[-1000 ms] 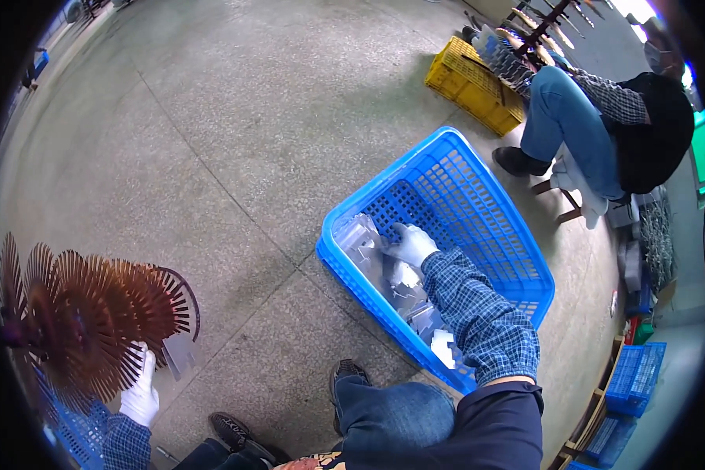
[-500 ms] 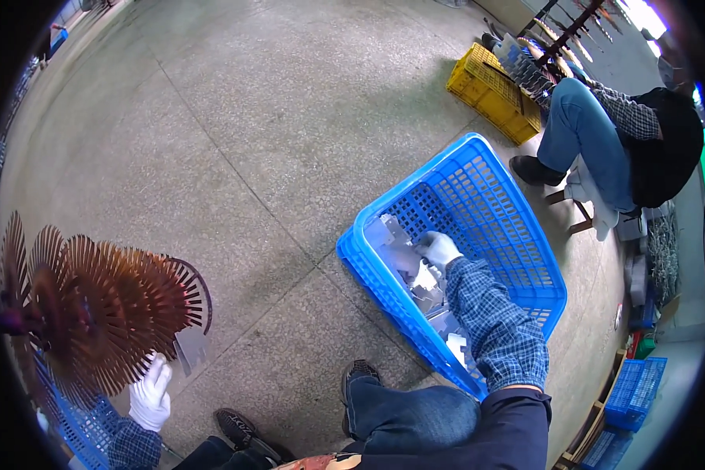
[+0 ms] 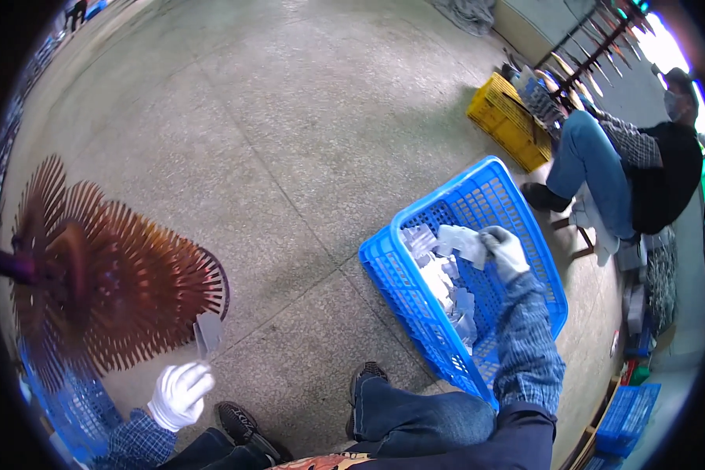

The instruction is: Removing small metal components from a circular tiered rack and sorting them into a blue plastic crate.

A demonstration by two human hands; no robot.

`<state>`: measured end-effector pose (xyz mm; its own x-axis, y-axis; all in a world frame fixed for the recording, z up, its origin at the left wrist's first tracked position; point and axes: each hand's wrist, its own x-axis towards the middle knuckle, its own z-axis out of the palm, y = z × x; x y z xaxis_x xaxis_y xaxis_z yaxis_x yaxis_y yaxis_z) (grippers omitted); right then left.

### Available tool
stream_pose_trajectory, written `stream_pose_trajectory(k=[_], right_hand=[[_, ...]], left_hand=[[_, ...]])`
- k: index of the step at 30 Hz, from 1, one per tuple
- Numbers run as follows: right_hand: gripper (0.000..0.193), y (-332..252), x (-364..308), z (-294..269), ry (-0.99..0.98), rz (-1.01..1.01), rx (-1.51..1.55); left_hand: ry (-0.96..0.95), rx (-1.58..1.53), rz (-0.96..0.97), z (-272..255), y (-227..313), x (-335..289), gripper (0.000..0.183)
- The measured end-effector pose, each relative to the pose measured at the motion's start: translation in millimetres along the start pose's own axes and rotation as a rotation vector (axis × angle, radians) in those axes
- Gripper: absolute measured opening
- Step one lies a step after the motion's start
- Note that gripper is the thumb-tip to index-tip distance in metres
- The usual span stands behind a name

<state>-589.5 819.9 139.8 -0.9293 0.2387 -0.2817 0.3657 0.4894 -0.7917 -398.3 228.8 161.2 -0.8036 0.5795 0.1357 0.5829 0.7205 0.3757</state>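
My right hand (image 3: 507, 254), in a white glove, is over the blue basket (image 3: 421, 294) and pinches a flat, whitish sheet piece (image 3: 460, 241) by its edge. Under it, several similar thin pieces (image 3: 439, 286) lie loose along the basket's left side. My left hand (image 3: 180, 395), also gloved, is at the lower left with its fingers loosely bent and a little apart; nothing shows in it. Just above those fingers, a flat grey piece (image 3: 208, 335) hangs at the end of a brown rack (image 3: 133, 282) of many fanned, slotted blades.
Another blue basket (image 3: 74, 411) stands below the rack. A person (image 3: 654, 164) sits on a stool at the right, beside a yellow crate (image 3: 509, 121). More blue baskets (image 3: 627, 419) are stacked by the right wall. Terrazzo floor (image 3: 290, 157) lies between.
My right hand has lifted a sheet piece from the heap and moved rightward. My left hand has shifted right and down, away from the rack's blades. The whole view has tilted slightly.
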Motion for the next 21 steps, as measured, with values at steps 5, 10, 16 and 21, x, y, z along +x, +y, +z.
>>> stream_pose_trajectory(k=[5, 10, 16, 21], right_hand=[[0.014, -143, -71, 43, -0.260, -0.226, -0.030], [0.024, -190, -112, 175, -0.818, -0.483, -0.005], [0.024, -203, -142, 236, -0.999, -0.191, 0.052], [0.023, -178, -155, 255, -1.216, 0.072, 0.270]], left_hand=[[0.094, -0.415, -0.075, 10, 13, 18, 0.046], [-0.202, -1.246, -0.800, -16, 33, 70, 0.053], [-0.116, -1.436, -1.126, 5, 25, 52, 0.043], [0.214, -1.554, -1.115, 28, 21, 39, 0.033]])
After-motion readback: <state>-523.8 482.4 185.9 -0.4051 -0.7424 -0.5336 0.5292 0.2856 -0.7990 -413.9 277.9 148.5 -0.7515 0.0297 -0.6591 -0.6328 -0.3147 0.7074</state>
